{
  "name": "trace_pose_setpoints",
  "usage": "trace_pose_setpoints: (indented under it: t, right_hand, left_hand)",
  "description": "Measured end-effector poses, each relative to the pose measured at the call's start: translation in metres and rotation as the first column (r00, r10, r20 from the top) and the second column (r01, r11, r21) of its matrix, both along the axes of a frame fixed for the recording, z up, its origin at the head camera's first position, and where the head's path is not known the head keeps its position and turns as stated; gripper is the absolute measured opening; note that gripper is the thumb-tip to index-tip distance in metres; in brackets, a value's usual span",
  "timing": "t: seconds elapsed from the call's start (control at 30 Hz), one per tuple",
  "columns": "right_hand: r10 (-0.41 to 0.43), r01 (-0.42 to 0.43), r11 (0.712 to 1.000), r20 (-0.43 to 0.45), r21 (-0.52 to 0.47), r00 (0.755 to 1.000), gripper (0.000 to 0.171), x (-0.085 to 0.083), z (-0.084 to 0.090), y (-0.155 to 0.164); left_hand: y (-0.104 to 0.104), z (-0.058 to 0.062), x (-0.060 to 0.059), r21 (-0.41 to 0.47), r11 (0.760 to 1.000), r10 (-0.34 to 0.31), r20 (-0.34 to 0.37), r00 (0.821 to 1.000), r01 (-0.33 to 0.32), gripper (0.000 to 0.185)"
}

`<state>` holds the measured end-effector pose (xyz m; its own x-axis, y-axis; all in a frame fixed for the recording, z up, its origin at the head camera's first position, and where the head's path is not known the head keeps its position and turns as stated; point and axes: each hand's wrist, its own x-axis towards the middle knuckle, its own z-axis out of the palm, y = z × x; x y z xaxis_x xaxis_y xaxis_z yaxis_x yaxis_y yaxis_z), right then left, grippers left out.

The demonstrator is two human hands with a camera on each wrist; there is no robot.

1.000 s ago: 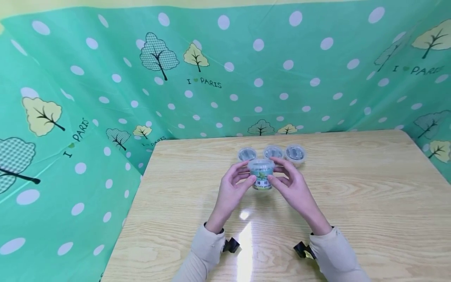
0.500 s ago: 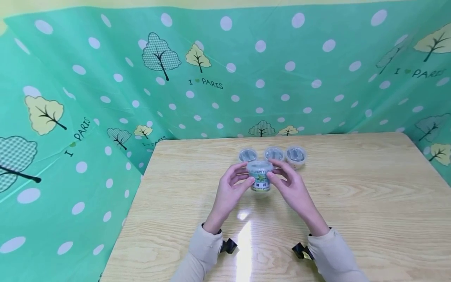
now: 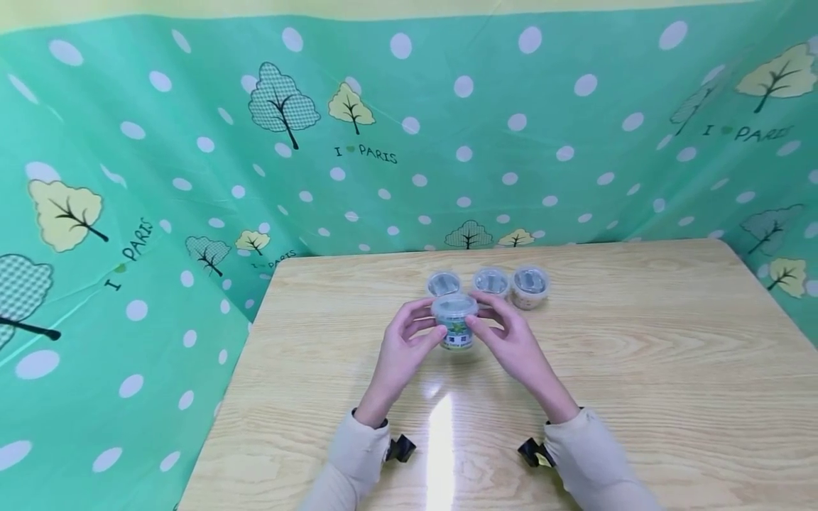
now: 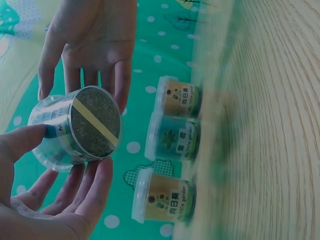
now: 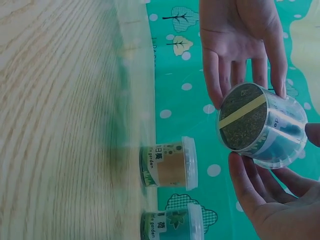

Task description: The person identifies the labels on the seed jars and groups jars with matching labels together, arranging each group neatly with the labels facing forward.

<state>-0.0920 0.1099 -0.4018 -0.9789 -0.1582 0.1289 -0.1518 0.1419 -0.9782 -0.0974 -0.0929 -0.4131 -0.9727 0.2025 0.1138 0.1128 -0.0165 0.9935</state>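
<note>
Both hands hold a clear plastic cup [image 3: 456,328] with a lid and a teal leaf-printed label above the table. My left hand [image 3: 404,348] grips its left side, thumb in front and fingers behind. From the right, my right hand [image 3: 513,348] grips it the same way. The wrist views show the cup's clear base [image 4: 95,122] from below, with dark, soil-like filling and a yellow strip across it. Behind the hands stand three similar lidded cups: a left one [image 3: 444,284], a middle one [image 3: 491,281] and a right one [image 3: 530,287].
In the left wrist view two standing cups have orange labels, such as the near one [image 4: 164,196], and the middle cup [image 4: 174,137] is teal. The wood-grain table [image 3: 639,355] ends at a green dotted cloth [image 3: 511,142] hanging behind and at the sides.
The held cup and both hands have shifted slightly left. The cup has turned a little, so its label characters now face the head camera. Both hands keep their hold.
</note>
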Motion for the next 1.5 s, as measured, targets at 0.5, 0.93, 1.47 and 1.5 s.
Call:
trace_pose_setpoints:
  t: [0.5, 0.93, 1.47, 1.5]
  right_hand:
    - [0.068, -0.068, 0.998, 0.027, -0.019, 0.997, 0.052, -0.007, -0.013, -0.018]
    - [0.098, -0.097, 0.995, 0.062, -0.024, 0.993, 0.053, -0.009, -0.022, -0.028]
    - [0.152, -0.148, 0.988, 0.088, -0.051, 0.984, 0.058, -0.014, -0.037, -0.033]
    - [0.154, -0.15, 0.987, 0.09, -0.049, 0.984, 0.058, -0.014, -0.037, -0.034]
  left_hand:
    - [-0.022, -0.009, 0.002, -0.049, 0.999, 0.006, 0.035, 0.999, -0.004, 0.051]
    - [-0.032, -0.018, 0.001, -0.055, 0.998, 0.011, 0.081, 0.997, -0.007, 0.052]
    - [-0.039, -0.031, -0.003, -0.056, 0.996, -0.061, 0.143, 0.988, 0.07, 0.066]
    - [-0.04, -0.032, -0.003, -0.057, 0.996, -0.06, 0.149, 0.987, 0.069, 0.066]
